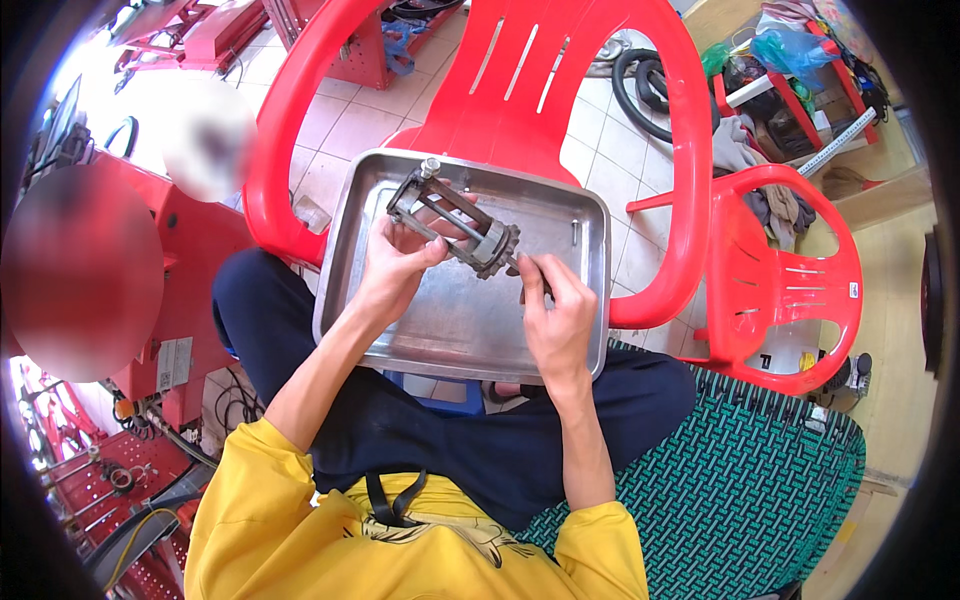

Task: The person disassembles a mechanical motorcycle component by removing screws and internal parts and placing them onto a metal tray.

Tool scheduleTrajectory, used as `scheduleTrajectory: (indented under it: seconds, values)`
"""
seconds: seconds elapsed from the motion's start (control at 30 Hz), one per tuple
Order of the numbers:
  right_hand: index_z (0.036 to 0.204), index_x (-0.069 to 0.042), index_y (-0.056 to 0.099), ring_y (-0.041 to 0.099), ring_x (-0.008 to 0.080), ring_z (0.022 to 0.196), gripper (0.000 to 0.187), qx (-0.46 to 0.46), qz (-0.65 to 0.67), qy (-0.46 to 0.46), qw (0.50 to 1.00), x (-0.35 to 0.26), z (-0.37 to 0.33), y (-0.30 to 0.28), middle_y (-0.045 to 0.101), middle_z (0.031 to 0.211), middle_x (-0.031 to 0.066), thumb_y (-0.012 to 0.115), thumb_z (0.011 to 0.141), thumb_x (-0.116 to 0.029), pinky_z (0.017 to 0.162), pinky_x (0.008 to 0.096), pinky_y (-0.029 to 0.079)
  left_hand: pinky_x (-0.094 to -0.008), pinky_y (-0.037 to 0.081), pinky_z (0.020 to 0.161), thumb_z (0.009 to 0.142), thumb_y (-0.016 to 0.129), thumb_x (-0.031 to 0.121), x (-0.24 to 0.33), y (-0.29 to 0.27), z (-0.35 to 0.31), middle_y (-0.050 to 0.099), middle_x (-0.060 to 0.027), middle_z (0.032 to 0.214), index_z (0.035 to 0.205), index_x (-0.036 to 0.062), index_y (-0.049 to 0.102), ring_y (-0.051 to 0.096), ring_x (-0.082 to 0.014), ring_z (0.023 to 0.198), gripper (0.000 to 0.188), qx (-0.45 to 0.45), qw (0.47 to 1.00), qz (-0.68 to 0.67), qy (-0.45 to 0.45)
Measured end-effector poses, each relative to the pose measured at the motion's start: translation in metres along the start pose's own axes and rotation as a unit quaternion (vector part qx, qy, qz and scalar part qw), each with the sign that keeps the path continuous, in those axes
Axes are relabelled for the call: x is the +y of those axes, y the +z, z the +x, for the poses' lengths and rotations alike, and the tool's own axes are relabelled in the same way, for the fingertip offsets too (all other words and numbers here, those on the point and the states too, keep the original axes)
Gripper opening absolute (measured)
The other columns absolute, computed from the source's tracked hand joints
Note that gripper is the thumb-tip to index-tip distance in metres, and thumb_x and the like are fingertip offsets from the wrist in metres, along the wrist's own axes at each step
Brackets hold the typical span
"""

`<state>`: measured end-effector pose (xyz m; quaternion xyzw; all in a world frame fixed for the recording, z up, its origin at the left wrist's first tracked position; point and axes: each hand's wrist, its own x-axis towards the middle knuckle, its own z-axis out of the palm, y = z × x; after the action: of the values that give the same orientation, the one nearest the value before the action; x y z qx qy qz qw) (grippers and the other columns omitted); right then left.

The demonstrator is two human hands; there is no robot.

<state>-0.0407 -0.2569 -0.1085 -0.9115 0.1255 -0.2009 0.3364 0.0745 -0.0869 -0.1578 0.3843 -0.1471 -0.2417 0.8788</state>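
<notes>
My left hand (402,258) is closed around a metal cage-like frame (455,222) with parallel bars, a knob at its upper left end and a toothed wheel (492,252) at its lower right end. The frame is held tilted above a shallow metal tray (450,335). Thumb and fingers of my right hand (556,308) pinch a thin metal piece (514,264) right at the toothed wheel; most of that piece is hidden by the fingers. A small pin-like part (575,234) lies at the right side of the tray.
A red plastic chair (500,90) stands facing me behind the tray, and another red chair (770,280) is at the right. A green woven seat (720,480) is beside my leg. Red machinery (185,240) stands at the left. A black hose (640,95) lies on the tiled floor.
</notes>
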Motion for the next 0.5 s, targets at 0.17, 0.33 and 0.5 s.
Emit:
scheduleTrajectory:
  seconds: [0.17,0.33,0.5]
  values:
    - [0.092,-0.003,0.067,0.068,0.0347,0.072,0.013,0.016,0.052,0.017,0.998,-0.01,0.0,-0.003,0.067,0.079,0.0123,0.075,0.093,-0.013,0.064,0.0397,0.052,-0.0489,0.057,0.101,0.078,0.093,0.035,0.002,0.0,0.0,0.059,-0.0248,0.142,0.147,0.0002,0.043,0.066,-0.0335,0.124,0.092,0.007,0.999,0.038,-0.022]
    - [0.092,-0.002,0.067,0.069,0.0324,0.072,0.013,0.024,0.024,-0.026,0.999,0.001,-0.004,-0.004,0.068,0.082,0.0125,0.074,0.094,-0.013,0.065,0.0392,0.052,-0.0502,0.056,0.102,0.079,0.092,0.033,-0.002,0.0,-0.001,0.059,-0.0252,0.142,0.147,0.0,0.043,0.065,-0.0343,0.125,0.09,0.006,0.999,0.031,-0.029]
    - [0.093,-0.001,0.067,0.07,0.0315,0.074,0.013,-0.058,0.015,0.059,0.997,-0.002,-0.003,-0.014,0.069,0.088,0.0134,0.074,0.094,-0.013,0.067,0.0395,0.053,-0.0513,0.056,0.102,0.08,0.092,0.031,-0.003,-0.003,0.0,0.059,-0.0251,0.142,0.147,-0.0001,0.045,0.065,-0.035,0.124,0.087,-0.013,0.999,0.031,-0.024]
